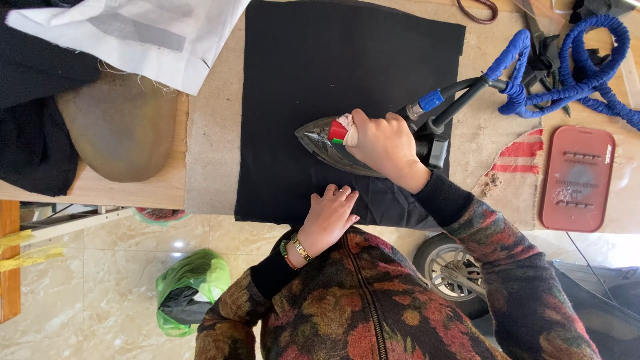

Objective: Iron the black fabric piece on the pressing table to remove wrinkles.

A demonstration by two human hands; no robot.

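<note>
Head view, looking straight down: the desk point(213, 147), padded in tan, fills the upper frame, and its near edge drops to a pale tiled floor point(100, 267) just past my waist. On its middle lies a black cloth point(300, 80), large, square and flat; it looks soft and limp, likely to slide or wrinkle unless pinned. My left hand point(328, 217) rests on its near edge, fingers spread flat, pressing rather than gripping. My right hand point(381, 141) is closed around the handle of a steam iron point(327, 143), which sits on the cloth with its point toward the left. I judge it heavy, rigid and hot underneath, so the handle is the only safe hold. Open cloth lies ahead and left; blue coiled hoses point(567, 80) and a red rest pad point(577, 177) crowd the right.
</note>
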